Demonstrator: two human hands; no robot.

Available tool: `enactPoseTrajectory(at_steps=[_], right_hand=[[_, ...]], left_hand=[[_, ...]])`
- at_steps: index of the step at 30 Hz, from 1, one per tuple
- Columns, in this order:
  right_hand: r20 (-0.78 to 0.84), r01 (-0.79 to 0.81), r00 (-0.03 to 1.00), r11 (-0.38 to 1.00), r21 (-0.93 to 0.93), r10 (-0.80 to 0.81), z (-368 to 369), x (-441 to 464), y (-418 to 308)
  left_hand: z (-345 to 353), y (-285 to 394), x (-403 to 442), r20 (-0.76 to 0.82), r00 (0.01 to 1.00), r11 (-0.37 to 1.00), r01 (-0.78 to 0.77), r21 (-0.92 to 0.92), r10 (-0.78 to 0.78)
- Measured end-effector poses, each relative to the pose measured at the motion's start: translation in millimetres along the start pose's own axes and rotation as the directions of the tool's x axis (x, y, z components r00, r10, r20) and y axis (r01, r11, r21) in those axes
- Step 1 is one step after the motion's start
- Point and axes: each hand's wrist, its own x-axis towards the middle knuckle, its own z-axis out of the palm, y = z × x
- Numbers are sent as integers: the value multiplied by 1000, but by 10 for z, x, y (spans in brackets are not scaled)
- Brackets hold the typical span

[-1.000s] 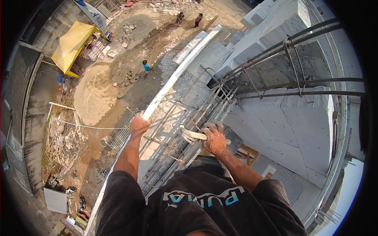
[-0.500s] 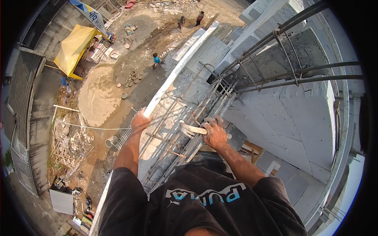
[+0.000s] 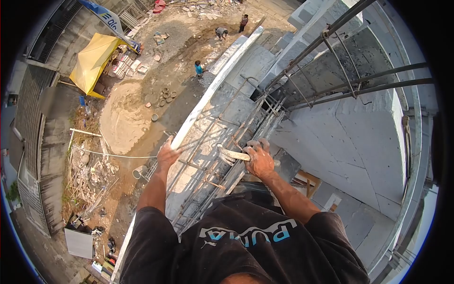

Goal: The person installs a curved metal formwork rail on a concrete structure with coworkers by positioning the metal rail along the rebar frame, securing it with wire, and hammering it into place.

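My left hand (image 3: pixel 168 155) is closed round the near end of a long, narrow white board (image 3: pixel 215 87), which runs away along the outer edge of the wall top. In my right hand (image 3: pixel 260 158) is a hammer (image 3: pixel 235 155), coated pale with dust or cement. Its head points left, over the steel bars, and part of its handle is hidden in my fingers. A cage of rusty steel bars (image 3: pixel 208 168) lies along the concrete between my hands.
Large grey blocks (image 3: pixel 340 142) form a wall at right, with steel bars (image 3: pixel 350 90) jutting across above. Far below at left are a sand pile (image 3: pixel 123 118), buckets (image 3: pixel 166 96), a yellow canopy (image 3: pixel 94 61) and a person in blue (image 3: pixel 198 69). Two other people stand farther off.
The view has shifted slightly. Below, the person in blue has moved right, toward the wall, and another person has bent down. Both my hands keep nearly the same places.
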Motion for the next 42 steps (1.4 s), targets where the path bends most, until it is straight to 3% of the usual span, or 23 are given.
enactPoseTrajectory(at_steps=[2, 4, 8, 10, 17, 21, 27, 29, 31, 34, 35, 38, 39, 41, 42], right_hand=[[1, 22, 1000, 1000, -3, -22, -14, 4, 7], [6, 17, 1000, 1000, -11, -17, -33, 5, 0], [48, -61, 997, 998, 15, 60, -67, 7, -65], [13, -11, 1000, 1000, -23, 11, -42, 6, -36], [-28, 12, 1000, 1000, -14, -13, -11, 6, -21], [-51, 8, 999, 1000, -24, -10, -9, 9, -36], [-11, -31, 999, 1000, 6, 31, -46, 20, -88], [-30, 46, 998, 998, -34, -47, -20, 38, -26], [-34, 99, 994, 992, -83, -102, -17, 33, 5], [-51, 97, 993, 986, -133, -105, -7, 41, -25], [-24, 26, 999, 998, -58, -27, -26, 40, -73], [-33, 103, 994, 987, -120, -108, 42, 57, 42], [-14, 219, 975, 962, -164, -224, 65, 81, 116], [-34, 97, 994, 987, -128, -102, -48, 30, -89], [-48, 122, 990, 982, -143, -130, -34, 22, -110]], left_hand=[[14, -47, -91, -32, 999, 1000, -4, 29, 5], [-411, 466, -373, -36, 988, 988, 149, -28, -150], [-448, 448, -543, -47, 983, 984, 181, 9, -180], [-346, 296, -573, -86, 984, 987, 162, 27, -159], [-317, 124, -607, 0, 968, 966, 251, 65, -251], [-164, -82, -544, -15, 982, 973, 190, 133, -190], [-402, 176, -662, 40, 951, 951, 307, -35, -305], [-320, 45, -637, 64, 946, 945, 322, -57, -319], [-481, 240, -670, 140, 896, 901, 431, -49, -421], [-397, 198, -659, 123, 888, 896, 443, 20, -442], [-475, 283, -678, 134, 878, 888, 459, 38, -459], [-536, 350, -662, 164, 867, 882, 468, 56, -470], [-529, 340, -657, 171, 864, 880, 471, 55, -473], [-412, 244, -649, 137, 887, 897, 443, 14, -440], [-496, 346, -689, 132, 876, 884, 468, 3, -465]])
